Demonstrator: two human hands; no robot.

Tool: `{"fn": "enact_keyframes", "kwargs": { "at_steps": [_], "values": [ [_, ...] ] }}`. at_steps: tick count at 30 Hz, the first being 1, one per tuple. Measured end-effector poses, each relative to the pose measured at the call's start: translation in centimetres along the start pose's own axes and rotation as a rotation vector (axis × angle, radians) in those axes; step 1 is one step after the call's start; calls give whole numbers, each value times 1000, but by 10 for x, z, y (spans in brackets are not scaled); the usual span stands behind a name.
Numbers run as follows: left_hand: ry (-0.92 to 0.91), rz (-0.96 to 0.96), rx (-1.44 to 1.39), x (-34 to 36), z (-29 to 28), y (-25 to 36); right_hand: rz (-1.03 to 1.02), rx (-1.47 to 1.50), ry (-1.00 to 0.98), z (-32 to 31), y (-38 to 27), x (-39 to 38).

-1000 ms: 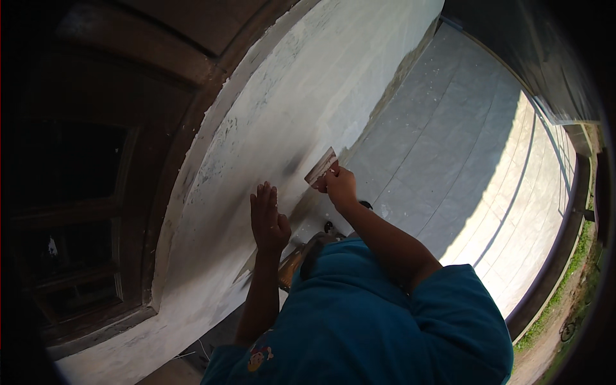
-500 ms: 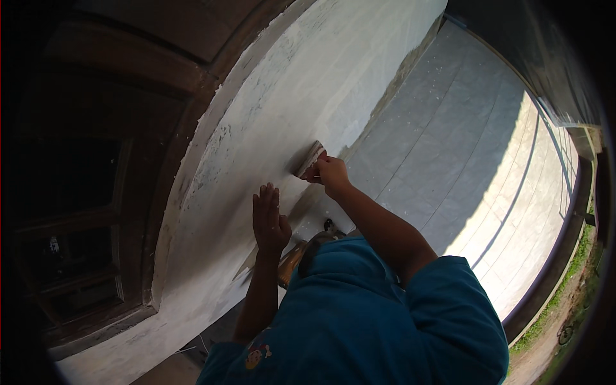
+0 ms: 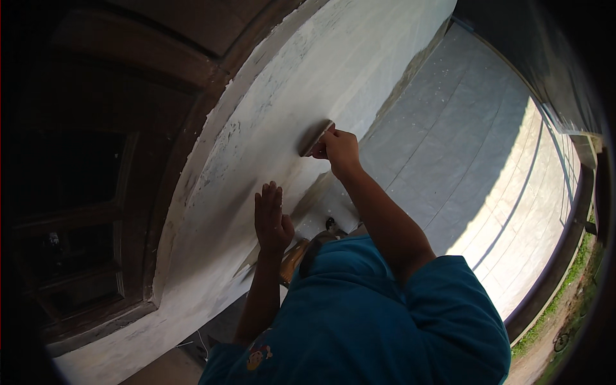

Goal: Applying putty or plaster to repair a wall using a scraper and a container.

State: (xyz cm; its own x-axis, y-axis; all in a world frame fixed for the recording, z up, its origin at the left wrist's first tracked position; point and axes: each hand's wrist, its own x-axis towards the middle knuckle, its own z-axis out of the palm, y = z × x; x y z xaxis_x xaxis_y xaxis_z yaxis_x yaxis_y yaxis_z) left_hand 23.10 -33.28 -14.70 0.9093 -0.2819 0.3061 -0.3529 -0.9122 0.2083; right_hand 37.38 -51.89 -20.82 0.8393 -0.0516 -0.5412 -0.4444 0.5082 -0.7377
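White wall [image 3: 269, 128] bordering wide grey floor [image 3: 443, 141] | right fingers [image 3: 331, 138] pinch scraper [image 3: 316, 139] | left fingers [image 3: 268, 197] straight, together

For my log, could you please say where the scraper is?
In the head view, the scraper is above centre, in the right hand, against the pale wall.

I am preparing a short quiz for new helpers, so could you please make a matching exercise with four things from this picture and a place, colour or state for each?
Column one:
1. Scraper
2. Left hand
3. Shirt
4. Floor

Column two:
A. Blue
B. Grey, partly in bright sunlight
C. Gripped in the right hand
D. Fingers extended, no tool in it

Right pairs: 1-C, 2-D, 3-A, 4-B.
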Motion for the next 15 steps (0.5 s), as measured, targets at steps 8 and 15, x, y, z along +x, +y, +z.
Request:
{"fn": "enact_keyframes", "kwargs": {
  "at_steps": [8, 15],
  "values": [
    [-35, -1, -26, 11, 4, 6, 15, 4, 23, -55, 8, 18],
    [2, -29, -31, 14, -1, 4, -62, 124, -71, -8, -26, -41]
  ]
}}
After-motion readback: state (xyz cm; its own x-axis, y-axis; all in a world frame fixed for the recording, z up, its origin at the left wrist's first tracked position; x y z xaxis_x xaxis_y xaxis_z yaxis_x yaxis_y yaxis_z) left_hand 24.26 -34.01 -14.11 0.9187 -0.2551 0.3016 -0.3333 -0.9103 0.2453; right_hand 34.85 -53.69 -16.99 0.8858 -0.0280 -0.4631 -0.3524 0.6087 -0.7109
